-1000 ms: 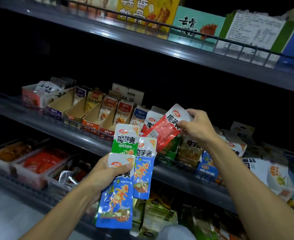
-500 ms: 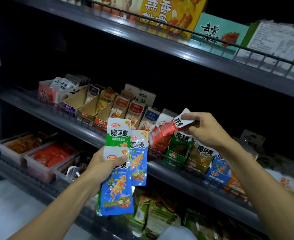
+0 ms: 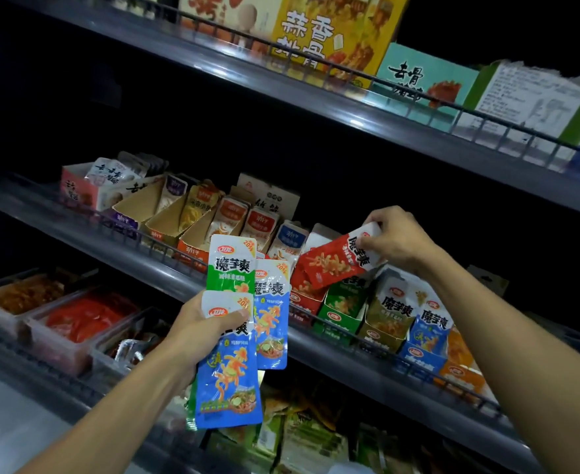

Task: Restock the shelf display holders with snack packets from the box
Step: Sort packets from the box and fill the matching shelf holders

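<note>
The right hand [image 3: 396,242] pinches one red packet [image 3: 333,263] above the red holder [image 3: 307,301]; the left hand [image 3: 201,331] grips three packets (one green [image 3: 231,268], two blue [image 3: 228,378]).

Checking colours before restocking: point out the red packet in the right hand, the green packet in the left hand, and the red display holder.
red packet [image 3: 329,265], head view, on its red printed middle.
green packet [image 3: 231,265], head view, on its upper printed face.
red display holder [image 3: 307,302], head view, on its front wall.
</note>
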The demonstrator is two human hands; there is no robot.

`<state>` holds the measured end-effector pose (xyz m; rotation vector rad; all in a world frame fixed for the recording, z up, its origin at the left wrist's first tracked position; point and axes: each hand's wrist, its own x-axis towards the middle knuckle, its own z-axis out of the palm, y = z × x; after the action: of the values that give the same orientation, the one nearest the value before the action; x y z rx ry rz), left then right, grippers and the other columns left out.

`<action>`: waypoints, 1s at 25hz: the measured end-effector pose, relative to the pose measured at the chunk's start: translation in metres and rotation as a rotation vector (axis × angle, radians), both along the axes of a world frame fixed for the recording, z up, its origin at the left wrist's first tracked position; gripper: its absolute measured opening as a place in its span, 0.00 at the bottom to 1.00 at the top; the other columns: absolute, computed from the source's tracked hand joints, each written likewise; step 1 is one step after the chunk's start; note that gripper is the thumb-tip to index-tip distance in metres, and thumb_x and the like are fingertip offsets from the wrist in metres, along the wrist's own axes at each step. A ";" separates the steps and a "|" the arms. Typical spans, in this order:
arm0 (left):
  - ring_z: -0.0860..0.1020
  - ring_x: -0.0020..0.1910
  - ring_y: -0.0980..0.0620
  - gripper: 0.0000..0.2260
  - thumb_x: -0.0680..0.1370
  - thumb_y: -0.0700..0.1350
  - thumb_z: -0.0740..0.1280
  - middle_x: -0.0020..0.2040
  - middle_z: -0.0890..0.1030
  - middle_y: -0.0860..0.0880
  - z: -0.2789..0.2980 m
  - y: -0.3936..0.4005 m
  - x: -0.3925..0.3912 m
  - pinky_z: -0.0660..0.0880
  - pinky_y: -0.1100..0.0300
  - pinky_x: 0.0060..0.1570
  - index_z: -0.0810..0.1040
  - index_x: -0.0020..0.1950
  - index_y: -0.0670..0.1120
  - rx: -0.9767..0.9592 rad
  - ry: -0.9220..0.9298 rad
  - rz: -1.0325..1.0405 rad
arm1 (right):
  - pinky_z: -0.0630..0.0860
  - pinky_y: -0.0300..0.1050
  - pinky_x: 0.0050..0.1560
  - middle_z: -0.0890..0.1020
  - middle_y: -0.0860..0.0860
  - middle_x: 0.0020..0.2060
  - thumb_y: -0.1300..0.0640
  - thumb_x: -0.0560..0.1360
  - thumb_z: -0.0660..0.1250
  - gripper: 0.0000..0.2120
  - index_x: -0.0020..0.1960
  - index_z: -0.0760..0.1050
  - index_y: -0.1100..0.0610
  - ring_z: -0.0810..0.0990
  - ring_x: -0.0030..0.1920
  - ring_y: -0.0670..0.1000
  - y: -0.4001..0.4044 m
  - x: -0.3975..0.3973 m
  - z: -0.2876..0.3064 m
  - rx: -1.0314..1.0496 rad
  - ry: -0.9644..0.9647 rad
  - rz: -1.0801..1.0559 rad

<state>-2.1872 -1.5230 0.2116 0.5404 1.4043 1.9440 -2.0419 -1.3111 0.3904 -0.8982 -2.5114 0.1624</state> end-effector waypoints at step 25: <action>0.85 0.42 0.43 0.11 0.75 0.39 0.73 0.46 0.86 0.45 -0.009 0.003 -0.005 0.80 0.49 0.41 0.77 0.55 0.48 0.043 -0.041 -0.029 | 0.77 0.49 0.45 0.80 0.51 0.49 0.46 0.76 0.68 0.17 0.59 0.73 0.55 0.79 0.47 0.51 -0.020 -0.044 -0.064 0.290 0.126 -0.073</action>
<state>-2.1927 -1.5196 0.2030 0.5350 1.3255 1.9549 -2.0855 -1.3311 0.3263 -0.8308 -2.3055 -0.1603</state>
